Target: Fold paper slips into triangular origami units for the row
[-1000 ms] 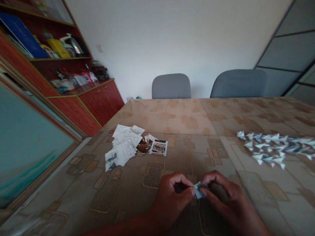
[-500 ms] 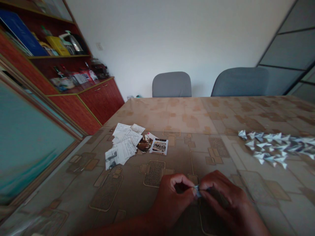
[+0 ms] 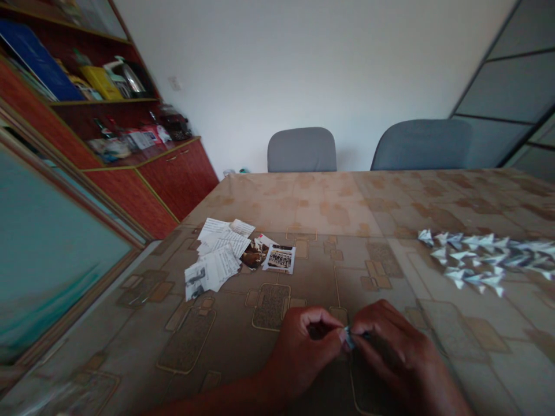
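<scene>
Close to the table's near edge, my left hand [image 3: 306, 341] pinches a small folded piece of paper [image 3: 348, 338] between thumb and index finger. My right hand [image 3: 392, 341] grips the same paper from the other side, fingertips closed on it. Most of the paper is hidden by the fingers; a pale bluish-white bit shows between them. Beyond my left hand lies a loose pile of printed paper squares [image 3: 223, 248], some with text, others with pictures. To the right stand several folded paper pieces [image 3: 472, 257] with pointed tips, set in rows.
A patterned brown cloth covers the table [image 3: 329, 202]. Two grey chairs [image 3: 302, 150] stand at its far side against the white wall. A red-brown cabinet [image 3: 173, 179] with shelves of household goods is at the left. Clear plastic [image 3: 65, 398] lies at the lower left corner.
Both hands stay almost in place, pinching the folded paper. The view has shifted very slightly; the paper pile and the rows of folded pieces are unchanged.
</scene>
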A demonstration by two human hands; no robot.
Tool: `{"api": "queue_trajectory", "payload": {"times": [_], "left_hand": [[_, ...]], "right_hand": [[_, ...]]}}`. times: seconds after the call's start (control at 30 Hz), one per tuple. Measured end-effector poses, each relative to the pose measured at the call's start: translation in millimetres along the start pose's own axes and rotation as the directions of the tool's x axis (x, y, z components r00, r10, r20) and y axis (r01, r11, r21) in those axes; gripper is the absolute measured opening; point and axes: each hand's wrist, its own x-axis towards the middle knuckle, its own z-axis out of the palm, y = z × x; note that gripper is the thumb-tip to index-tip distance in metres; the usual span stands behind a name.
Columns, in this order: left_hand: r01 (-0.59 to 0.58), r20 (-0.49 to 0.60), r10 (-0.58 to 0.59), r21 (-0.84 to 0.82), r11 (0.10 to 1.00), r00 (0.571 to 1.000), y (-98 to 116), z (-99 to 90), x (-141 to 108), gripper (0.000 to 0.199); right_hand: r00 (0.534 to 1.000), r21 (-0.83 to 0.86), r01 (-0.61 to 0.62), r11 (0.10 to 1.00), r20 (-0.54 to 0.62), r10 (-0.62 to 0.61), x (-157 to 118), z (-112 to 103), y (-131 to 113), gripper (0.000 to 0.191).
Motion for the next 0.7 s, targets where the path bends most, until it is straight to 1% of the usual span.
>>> {"api": "queue_trajectory", "payload": {"times": [0.07, 0.1, 0.17, 0.27, 0.3, 0.4, 0.47, 0.57, 0.7], "left_hand": [[-0.006, -0.012, 0.006, 0.012, 1.0, 1.0, -2.6, 0.9, 0.8, 0.012], [-0.01, -0.021, 0.01, 0.017, 1.0, 1.0, -3.8, 1.4, 1.0, 0.012], [-0.026, -0.045, 0.027, 0.029, 0.999, 0.999, -6.1, 2.1, 1.2, 0.012], [-0.068, -0.106, 0.074, 0.057, 0.996, 0.992, -8.4, 2.6, 1.4, 0.01], [-0.083, -0.119, 0.09, 0.066, 0.994, 0.989, -8.8, 2.6, 1.4, 0.009], [-0.114, -0.13, 0.126, 0.097, 0.989, 0.983, -9.4, 2.2, 1.6, 0.006], [-0.118, -0.125, 0.133, 0.117, 0.986, 0.983, -9.5, 2.0, 1.7, 0.007], [-0.116, -0.127, 0.133, 0.138, 0.984, 0.983, -10.1, 2.0, 2.3, 0.009], [-0.138, -0.144, 0.162, 0.161, 0.977, 0.976, -10.5, 2.8, 2.6, 0.012]], "right_hand": [[1.0, 0.007, -0.016, 1.0, 0.006, 0.016, -1.0, 1.2, 0.4, 0.013], [0.999, 0.021, -0.044, 0.999, 0.013, 0.044, -1.5, 2.0, 0.8, 0.013], [0.989, 0.073, -0.149, 0.986, 0.031, 0.147, -2.5, 4.2, 2.0, 0.011], [0.946, 0.204, -0.325, 0.923, 0.054, 0.321, -3.4, 7.8, 4.9, 0.003], [0.931, 0.247, -0.365, 0.897, 0.069, 0.36, -3.4, 8.7, 6.0, 0.006], [0.898, 0.302, -0.44, 0.846, 0.175, 0.405, -2.7, 8.8, 8.5, 0.016], [0.887, 0.282, -0.458, 0.843, 0.213, 0.411, -2.0, 7.5, 8.8, 0.025], [0.895, 0.243, -0.442, 0.863, 0.179, 0.408, -0.8, 5.8, 7.3, 0.026], [0.917, 0.205, -0.396, 0.895, 0.148, 0.371, 0.3, 7.1, 5.1, 0.025]]}}
